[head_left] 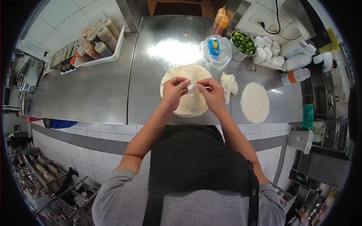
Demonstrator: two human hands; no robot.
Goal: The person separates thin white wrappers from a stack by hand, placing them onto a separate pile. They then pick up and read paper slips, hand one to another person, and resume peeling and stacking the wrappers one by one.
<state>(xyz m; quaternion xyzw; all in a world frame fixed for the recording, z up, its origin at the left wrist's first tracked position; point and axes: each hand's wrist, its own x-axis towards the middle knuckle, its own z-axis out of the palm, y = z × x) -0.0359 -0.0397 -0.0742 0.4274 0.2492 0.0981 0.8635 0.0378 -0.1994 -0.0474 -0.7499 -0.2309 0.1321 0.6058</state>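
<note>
A stack of pale, round flatbreads lies flat on the steel counter in front of me. Over its middle, my left hand has thumb and fingers pinched together. Facing it across a small gap, my right hand is also closed in a pinch. A whitish patch shows between the fingertips, but I cannot tell what they hold. Just right of the stack sit crumpled, torn pale pieces. Farther right lies another pale round, close to the counter's front edge.
Behind the stack, a blue tape dispenser rests on a clear plastic bag. A metal pot of green limes, orange squeeze bottles and white cups stand back right. A white tray of sauce bottles is at left.
</note>
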